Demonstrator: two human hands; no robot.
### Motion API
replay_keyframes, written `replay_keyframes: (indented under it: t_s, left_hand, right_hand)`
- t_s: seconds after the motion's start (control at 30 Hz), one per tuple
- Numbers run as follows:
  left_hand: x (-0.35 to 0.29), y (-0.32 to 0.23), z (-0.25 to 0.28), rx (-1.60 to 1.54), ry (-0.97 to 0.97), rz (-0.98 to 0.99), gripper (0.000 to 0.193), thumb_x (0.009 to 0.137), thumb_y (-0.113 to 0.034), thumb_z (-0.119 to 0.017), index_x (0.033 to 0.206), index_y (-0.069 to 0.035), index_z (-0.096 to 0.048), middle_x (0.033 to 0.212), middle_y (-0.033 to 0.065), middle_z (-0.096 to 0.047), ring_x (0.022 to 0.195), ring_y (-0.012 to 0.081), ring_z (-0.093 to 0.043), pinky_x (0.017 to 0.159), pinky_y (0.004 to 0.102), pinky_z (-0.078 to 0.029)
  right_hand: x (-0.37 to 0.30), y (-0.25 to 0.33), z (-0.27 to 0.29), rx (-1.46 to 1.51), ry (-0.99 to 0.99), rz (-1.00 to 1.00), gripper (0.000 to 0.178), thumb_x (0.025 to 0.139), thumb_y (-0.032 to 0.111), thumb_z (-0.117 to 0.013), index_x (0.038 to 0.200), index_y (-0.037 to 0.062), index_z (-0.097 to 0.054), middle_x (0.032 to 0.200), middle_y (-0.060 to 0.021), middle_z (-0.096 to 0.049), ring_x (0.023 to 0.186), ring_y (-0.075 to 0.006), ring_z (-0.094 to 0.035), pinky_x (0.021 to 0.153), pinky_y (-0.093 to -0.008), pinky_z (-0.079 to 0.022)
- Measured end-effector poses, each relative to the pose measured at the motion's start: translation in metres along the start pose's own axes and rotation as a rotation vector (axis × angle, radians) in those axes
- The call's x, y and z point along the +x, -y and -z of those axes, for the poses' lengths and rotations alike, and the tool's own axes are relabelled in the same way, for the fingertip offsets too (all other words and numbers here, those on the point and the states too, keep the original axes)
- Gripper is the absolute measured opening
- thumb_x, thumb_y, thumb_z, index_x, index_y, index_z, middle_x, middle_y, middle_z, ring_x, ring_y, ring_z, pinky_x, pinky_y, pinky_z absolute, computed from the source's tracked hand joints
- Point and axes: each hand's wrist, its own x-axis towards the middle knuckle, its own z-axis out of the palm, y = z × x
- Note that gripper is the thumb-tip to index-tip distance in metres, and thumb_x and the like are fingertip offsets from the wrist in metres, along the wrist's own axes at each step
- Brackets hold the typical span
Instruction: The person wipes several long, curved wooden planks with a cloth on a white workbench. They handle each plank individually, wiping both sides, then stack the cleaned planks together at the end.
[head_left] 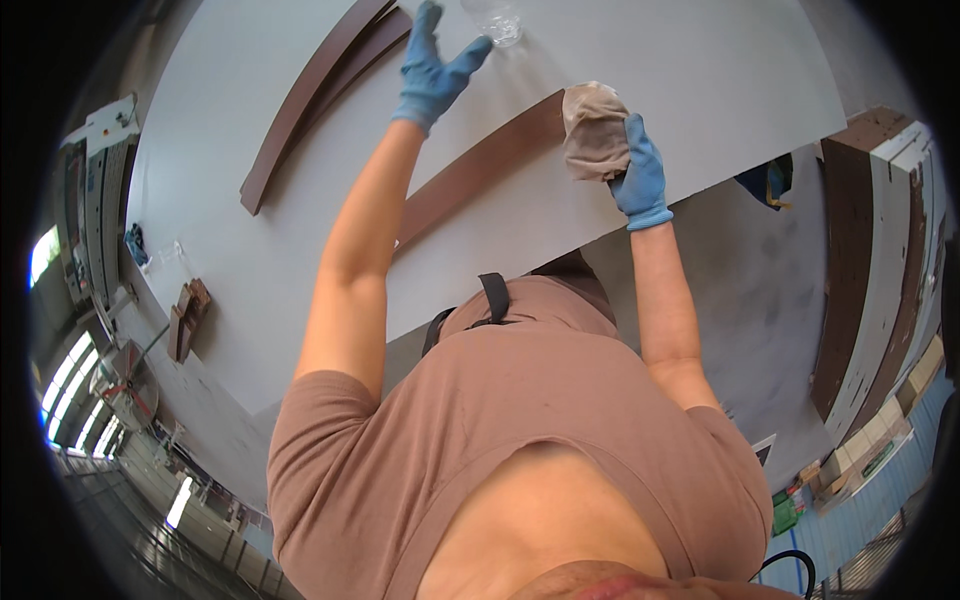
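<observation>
Rag [596, 132] is bunched in the right hand [642, 172], gripped by its right edge. It covers the top end of the middle strip [490, 165], so can't tell if they're actually touching. Left hand [432, 80] is empty and spread wide, thumb right by a clear cup [503, 28], no idea if they're in contact. Its forearm [365, 205] blocks the middle strip's lower end. Two more brown strips [290, 125] lie overlapped to the left, top ends near those fingers, all on the pale grey surface [720, 90]. Further out there's a brown block [188, 318] by the left edge, a fan [130, 385] past that, and stacked boards [865, 270] off right.
</observation>
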Motion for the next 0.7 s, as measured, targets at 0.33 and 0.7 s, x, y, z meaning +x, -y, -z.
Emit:
replay_keyframes:
  t_s: [0.33,0.7]
  left_hand:
    - [-0.267,0.017,0.211,0.937,0.354,0.005,0.083,0.086,-0.052,-0.077,0.154,-0.009,-0.052,0.153,0.0206,-0.052,0.14,0.0472,-0.049,0.115,0.0556,-0.042]
    - [-0.3,0.055,0.205,0.958,0.212,-0.086,0.081,0.091,-0.057,-0.07,0.156,-0.014,-0.051,0.133,0.0118,-0.058,0.129,0.0405,-0.054,0.107,0.0532,-0.045]
  right_hand:
    - [-0.022,-0.129,-0.116,-1.15,0.202,1.099,0.057,0.091,0.036,-0.075,0.137,0.0035,-0.063,0.144,-0.0182,-0.061,0.133,-0.0362,-0.059,0.111,-0.0541,-0.046]
    - [0.045,-0.131,-0.049,-1.767,-0.036,1.005,0.06,0.097,0.027,-0.064,0.154,0.0137,-0.051,0.163,-0.0168,-0.046,0.151,-0.0393,-0.042,0.124,-0.0604,-0.028]
